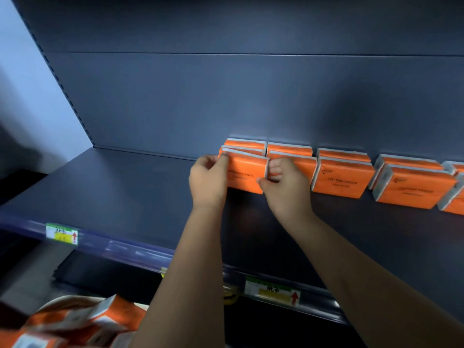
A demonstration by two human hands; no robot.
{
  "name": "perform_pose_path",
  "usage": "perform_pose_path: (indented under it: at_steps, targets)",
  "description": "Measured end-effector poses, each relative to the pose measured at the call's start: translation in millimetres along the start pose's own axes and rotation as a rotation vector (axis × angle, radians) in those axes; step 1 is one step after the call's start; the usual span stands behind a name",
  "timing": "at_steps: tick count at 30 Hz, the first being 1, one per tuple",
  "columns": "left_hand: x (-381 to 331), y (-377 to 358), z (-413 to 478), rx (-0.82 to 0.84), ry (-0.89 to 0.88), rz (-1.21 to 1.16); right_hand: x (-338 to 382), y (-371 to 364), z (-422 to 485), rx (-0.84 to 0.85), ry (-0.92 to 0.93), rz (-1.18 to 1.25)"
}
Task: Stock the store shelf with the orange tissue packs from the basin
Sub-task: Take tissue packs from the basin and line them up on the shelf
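Dark blue shelf (125,187) bears the orange tissue pack (247,175) on its long edge, long axis left-right, print facing forward; left hand (208,177) and right hand (283,184) pinch its ends. Two packs (244,145) stand behind, three pairs (342,177) rightward; basin (56,302) below holds more

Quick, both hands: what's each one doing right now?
Left hand: grips the left end of the leftmost front tissue pack.
Right hand: pinches the same pack's right end.
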State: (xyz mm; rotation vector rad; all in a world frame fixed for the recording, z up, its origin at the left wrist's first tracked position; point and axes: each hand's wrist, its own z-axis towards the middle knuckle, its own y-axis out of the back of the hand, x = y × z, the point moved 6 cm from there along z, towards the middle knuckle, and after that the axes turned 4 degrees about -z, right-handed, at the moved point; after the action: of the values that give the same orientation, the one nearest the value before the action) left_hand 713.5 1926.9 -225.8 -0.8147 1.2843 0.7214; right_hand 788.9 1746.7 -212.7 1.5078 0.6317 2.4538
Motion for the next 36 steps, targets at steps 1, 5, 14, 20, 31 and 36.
perform_pose_path:
  at_steps: [1, 5, 14, 20, 31, 36]
  targets:
    - [0.3, 2.2, -0.1, -0.007, 0.008, 0.006, 2.5, -4.2, -1.0, -0.011, 0.034, -0.029]
    - [0.9, 5.6, -1.0, 0.021, 0.035, 0.064, 1.8, -17.6, 0.9, 0.058, -0.014, -0.073]
    - [7.3, -1.9, -4.4, 0.168, 0.017, 0.323, -1.0, -23.5, -4.1, 0.165, -0.123, -0.087]
    - [5.9, -6.1, -14.4, 0.227, 0.159, 0.343, 10.4, -2.9, -17.0, 0.152, -0.172, -0.214]
    - [-80.1, 143.7, -109.9, -0.028, -0.393, 1.059, 124.5, -14.3, -118.6, 0.402, 0.132, -0.251]
    - [-61.0, 288.2, -166.6, -0.172, -0.218, 1.22, 193.4, -63.1, -192.8, 0.623, 0.274, -0.241]
